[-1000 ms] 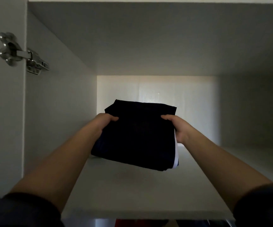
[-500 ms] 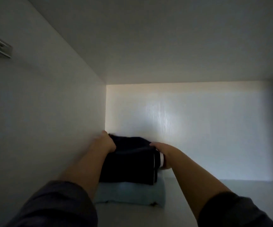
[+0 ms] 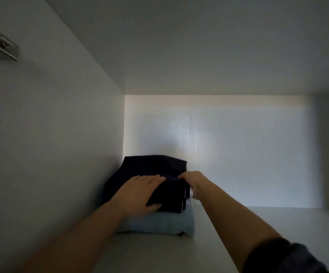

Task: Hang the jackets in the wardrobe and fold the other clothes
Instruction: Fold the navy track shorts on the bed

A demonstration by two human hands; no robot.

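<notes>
In the lower centre of the frame the dark folded garment [image 3: 151, 168] lies on top of a light blue folded garment [image 3: 159, 223]. The 2 make a small stack on the wardrobe shelf [image 3: 199, 253], tucked against the left side wall [image 3: 61, 134], probably so the rest of the shelf is free for more piles.

The left hand [image 3: 140, 192] rests flat on the dark garment. Its fingers [image 3: 151, 179] are straight and close together, apparently pressing the folds down so they do not spring open. The right hand [image 3: 195, 182] is at the garment's right edge, where white stripes show. Its thumb is on top and its fingers seem curled round that edge, likely squaring it over the layer below.

A metal hinge [image 3: 0, 48] sits at the upper left of the frame.
</notes>
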